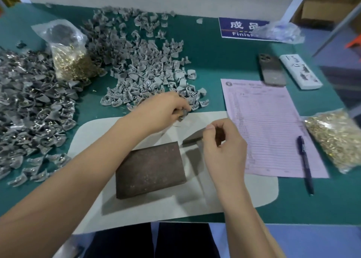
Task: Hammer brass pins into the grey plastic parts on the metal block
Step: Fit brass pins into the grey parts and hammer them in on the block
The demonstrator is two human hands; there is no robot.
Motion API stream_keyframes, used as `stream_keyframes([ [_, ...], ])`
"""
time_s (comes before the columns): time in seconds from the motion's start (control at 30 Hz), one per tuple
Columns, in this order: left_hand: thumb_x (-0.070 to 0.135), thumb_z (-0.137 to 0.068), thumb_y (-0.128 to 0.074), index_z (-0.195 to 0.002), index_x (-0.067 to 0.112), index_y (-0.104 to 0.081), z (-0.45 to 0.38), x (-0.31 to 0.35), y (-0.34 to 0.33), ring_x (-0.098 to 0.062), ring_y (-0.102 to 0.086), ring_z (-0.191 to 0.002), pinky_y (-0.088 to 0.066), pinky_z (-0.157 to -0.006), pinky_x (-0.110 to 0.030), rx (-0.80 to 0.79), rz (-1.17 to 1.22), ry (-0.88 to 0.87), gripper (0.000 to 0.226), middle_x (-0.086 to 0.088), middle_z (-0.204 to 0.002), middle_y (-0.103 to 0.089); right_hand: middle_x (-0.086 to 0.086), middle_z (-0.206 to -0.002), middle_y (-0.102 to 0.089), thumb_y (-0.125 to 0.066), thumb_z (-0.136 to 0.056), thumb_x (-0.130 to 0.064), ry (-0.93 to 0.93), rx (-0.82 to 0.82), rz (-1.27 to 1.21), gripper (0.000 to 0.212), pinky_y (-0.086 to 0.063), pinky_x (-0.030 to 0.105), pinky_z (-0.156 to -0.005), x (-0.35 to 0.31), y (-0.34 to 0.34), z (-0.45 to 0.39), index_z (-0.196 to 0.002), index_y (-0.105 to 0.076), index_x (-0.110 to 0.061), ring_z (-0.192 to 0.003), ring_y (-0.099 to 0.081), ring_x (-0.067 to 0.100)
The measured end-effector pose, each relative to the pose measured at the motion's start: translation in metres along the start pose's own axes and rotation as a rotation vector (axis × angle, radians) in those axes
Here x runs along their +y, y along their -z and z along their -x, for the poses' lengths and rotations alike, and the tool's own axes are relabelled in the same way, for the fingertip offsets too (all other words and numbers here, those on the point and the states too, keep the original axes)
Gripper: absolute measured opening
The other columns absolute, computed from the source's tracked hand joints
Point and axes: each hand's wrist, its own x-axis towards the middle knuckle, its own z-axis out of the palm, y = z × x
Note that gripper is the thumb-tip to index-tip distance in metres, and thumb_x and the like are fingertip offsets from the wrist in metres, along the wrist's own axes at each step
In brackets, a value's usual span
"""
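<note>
left hand (pixel 166 109) pinches a grey part (pixel 183 114) by the pile (pixel 144 66). right hand (pixel 224 144) grips the hammer (pixel 195 136) beside the metal block (pixel 150 169).

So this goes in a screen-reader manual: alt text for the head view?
A person's left hand picks a grey plastic part from a pile; the right hand grips a hammer beside a bare metal block.
</note>
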Motion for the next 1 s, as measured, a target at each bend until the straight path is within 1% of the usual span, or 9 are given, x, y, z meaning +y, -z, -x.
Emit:
stream_keyframes([
  [0.1, 0.023, -0.095, -0.066, -0.112, 0.029, -0.071, -0.004, -0.002, 0.005, -0.01, -0.058, -0.087, -0.053, -0.078, -0.035, 0.012, -0.036, -0.022, 0.019, 0.014, -0.096, -0.062, -0.011, -0.077, -0.061, -0.053, -0.091, -0.035, 0.015, -0.002, 0.028, 0.012, -0.048, 0.032, -0.064, 0.0, -0.001, 0.0, -0.081, -0.057, -0.03, -0.073, -0.058, 0.011],
  [0.2, 0.029, -0.093, -0.07, -0.102, 0.02, -0.072, 0.0, -0.002, 0.011, -0.014, -0.06, -0.086, -0.051, -0.077, -0.033, -0.003, 0.045, -0.029, 0.013, 0.008, -0.092, -0.063, -0.011, -0.076, -0.061, -0.053, -0.09, -0.036, 0.008, -0.006, 0.043, 0.013, -0.048, 0.035, -0.064, -0.003, -0.001, 0.0, -0.08, -0.057, -0.029, -0.072, -0.057, 0.012],
  [0.3, 0.035, -0.094, -0.067, -0.093, 0.025, -0.071, 0.027, 0.003, 0.02, -0.003, -0.055, -0.078, -0.044, -0.069, -0.023, 0.104, 0.163, -0.016, 0.01, 0.011, -0.086, -0.063, -0.009, -0.073, -0.06, -0.051, -0.089, -0.038, 0.031, -0.033, 0.057, 0.016, -0.046, 0.036, -0.063, -0.008, 0.001, 0.002, -0.079, -0.057, -0.027, -0.07, -0.056, 0.014],
  [0.5, 0.034, -0.088, -0.07, -0.087, 0.037, -0.064, 0.136, 0.03, 0.015, -0.011, -0.059, -0.081, -0.041, -0.067, -0.012, 0.309, 0.347, 0.113, 0.006, 0.015, -0.088, -0.062, -0.01, -0.064, -0.055, -0.058, -0.09, -0.034, 0.078, -0.197, -0.1, 0.023, -0.034, 0.013, -0.059, -0.028, 0.0, 0.021, -0.07, -0.058, -0.024, -0.061, -0.049, 0.006],
  [0.57, 0.035, -0.087, -0.069, -0.088, 0.039, -0.062, 0.163, 0.033, 0.004, -0.008, -0.059, -0.081, -0.041, -0.065, -0.014, 0.326, 0.364, 0.211, 0.008, 0.017, -0.089, -0.061, -0.013, -0.071, -0.06, -0.062, -0.089, -0.032, 0.163, -0.233, -0.098, 0.015, -0.037, 0.015, -0.065, -0.035, -0.002, 0.032, -0.075, -0.066, -0.025, -0.065, -0.054, 0.009],
  [0.67, 0.037, -0.091, -0.065, -0.09, 0.036, -0.06, 0.183, 0.033, -0.007, -0.003, -0.051, -0.08, -0.045, -0.067, -0.027, 0.358, 0.217, 0.274, 0.005, 0.016, -0.085, -0.055, -0.018, -0.08, -0.065, -0.068, -0.086, -0.03, 0.253, -0.336, -0.084, 0.006, -0.046, 0.04, -0.072, -0.041, -0.004, 0.043, -0.082, -0.072, -0.03, -0.072, -0.059, 0.016],
  [0.7, 0.036, -0.091, -0.064, -0.09, 0.034, -0.06, 0.186, 0.034, -0.008, -0.003, -0.048, -0.079, -0.046, -0.067, -0.032, 0.374, 0.183, 0.271, 0.005, 0.015, -0.083, -0.053, -0.018, -0.082, -0.067, -0.07, -0.086, -0.029, 0.281, -0.364, -0.073, 0.005, -0.047, 0.043, -0.074, -0.041, -0.004, 0.045, -0.083, -0.073, -0.031, -0.074, -0.061, 0.015],
  [0.83, 0.03, -0.091, -0.065, -0.095, 0.028, -0.065, 0.189, 0.037, -0.01, -0.007, -0.046, -0.084, -0.048, -0.072, -0.038, 0.39, 0.215, 0.272, 0.005, 0.012, -0.087, -0.052, -0.013, -0.08, -0.067, -0.075, -0.083, -0.019, 0.362, -0.432, 0.006, 0.008, -0.047, 0.025, -0.071, -0.047, -0.006, 0.05, -0.083, -0.075, -0.028, -0.076, -0.062, 0.01],
  [1.0, 0.027, -0.089, -0.068, -0.097, 0.025, -0.07, 0.189, 0.036, -0.008, -0.009, -0.049, -0.09, -0.048, -0.077, -0.039, 0.403, 0.271, 0.262, 0.009, 0.01, -0.091, -0.058, -0.01, -0.079, -0.065, -0.076, -0.082, -0.021, 0.42, -0.454, 0.221, 0.005, -0.051, 0.038, -0.067, -0.058, -0.011, 0.05, -0.083, -0.075, -0.026, -0.071, -0.051, 0.006],
])
